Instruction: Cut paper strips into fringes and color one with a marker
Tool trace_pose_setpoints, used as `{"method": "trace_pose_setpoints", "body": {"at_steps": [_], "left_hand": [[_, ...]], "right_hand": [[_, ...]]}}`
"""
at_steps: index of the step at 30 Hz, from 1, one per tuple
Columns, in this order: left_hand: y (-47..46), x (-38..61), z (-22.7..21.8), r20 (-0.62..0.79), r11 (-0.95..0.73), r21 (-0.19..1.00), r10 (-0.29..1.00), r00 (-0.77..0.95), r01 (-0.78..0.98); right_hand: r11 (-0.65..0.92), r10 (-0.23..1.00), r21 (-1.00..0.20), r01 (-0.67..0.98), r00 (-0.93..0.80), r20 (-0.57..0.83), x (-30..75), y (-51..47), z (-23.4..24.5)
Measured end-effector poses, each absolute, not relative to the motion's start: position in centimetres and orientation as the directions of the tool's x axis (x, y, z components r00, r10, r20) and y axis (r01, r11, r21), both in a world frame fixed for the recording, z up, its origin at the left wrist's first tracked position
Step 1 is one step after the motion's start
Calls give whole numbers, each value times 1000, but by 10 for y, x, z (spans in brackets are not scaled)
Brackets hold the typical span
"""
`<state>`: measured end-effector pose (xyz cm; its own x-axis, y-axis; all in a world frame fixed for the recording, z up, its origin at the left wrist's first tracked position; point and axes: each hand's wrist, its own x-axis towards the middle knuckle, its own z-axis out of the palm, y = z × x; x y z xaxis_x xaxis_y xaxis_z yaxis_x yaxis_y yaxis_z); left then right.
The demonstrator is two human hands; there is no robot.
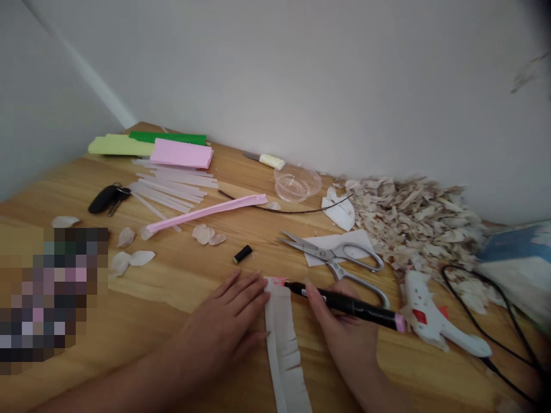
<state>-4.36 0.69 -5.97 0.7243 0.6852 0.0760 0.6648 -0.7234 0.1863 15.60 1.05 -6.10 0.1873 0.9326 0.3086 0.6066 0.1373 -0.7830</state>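
My right hand [350,335] is closed around a black marker [353,307] with a pink end. The marker's tip touches the top of a white fringed paper strip [284,338], where pink-red marks show. Along the strip's left edge, my left hand [239,304] lies flat with its fingers stretched out, pressing near the top. The strip has several cuts along its right side and runs down out of view. A small black marker cap [243,254] lies on the wooden table above my left hand.
Grey scissors [329,252] lie on white paper beyond the marker. A white glue gun [430,315] with a black cable is at right, below a heap of dried petals [422,212]. Further back are a pink folded strip [206,212], a clear dish [297,183], keys [107,198] and coloured paper [183,153].
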Motion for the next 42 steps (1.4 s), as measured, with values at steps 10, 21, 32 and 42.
{"method": "trace_pose_setpoints", "body": {"at_steps": [10, 21, 32, 42], "left_hand": [[6, -44, -60, 98, -726, 192, 684, 723, 660], [5, -45, -63, 129, -719, 191, 693, 709, 668], [5, -44, -60, 124, -720, 210, 691, 713, 661], [6, -45, -60, 98, -728, 194, 681, 725, 658]], "right_hand": [[148, 958, -760, 633, 98, 269, 151, 8, -69], [102, 946, -795, 598, 189, 264, 165, 9, -64], [196, 968, -892, 407, 63, 241, 149, 6, -69], [64, 941, -871, 486, 262, 215, 163, 4, -67]]}}
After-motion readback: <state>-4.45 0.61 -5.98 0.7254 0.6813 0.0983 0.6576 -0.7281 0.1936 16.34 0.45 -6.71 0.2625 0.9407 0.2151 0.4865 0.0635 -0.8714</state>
